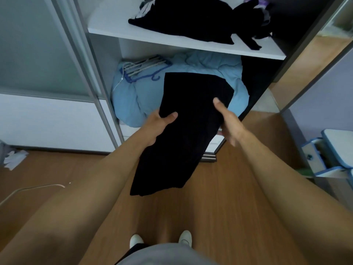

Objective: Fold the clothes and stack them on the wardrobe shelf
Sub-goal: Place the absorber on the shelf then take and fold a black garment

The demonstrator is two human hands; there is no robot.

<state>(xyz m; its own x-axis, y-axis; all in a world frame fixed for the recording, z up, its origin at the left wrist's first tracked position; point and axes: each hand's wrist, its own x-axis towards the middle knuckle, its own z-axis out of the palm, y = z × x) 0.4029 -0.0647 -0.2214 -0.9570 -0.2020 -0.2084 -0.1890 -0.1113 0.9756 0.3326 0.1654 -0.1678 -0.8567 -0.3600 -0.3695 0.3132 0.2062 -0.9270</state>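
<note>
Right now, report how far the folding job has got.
Done: a dark pile lies on the white shelf, with a crumpled dark piece beside it. In hand: a partly folded black garment, left hand and right hand each with a grip on an edge. Left: set it on the shelf, probably tidy the crumpled piece.
</note>
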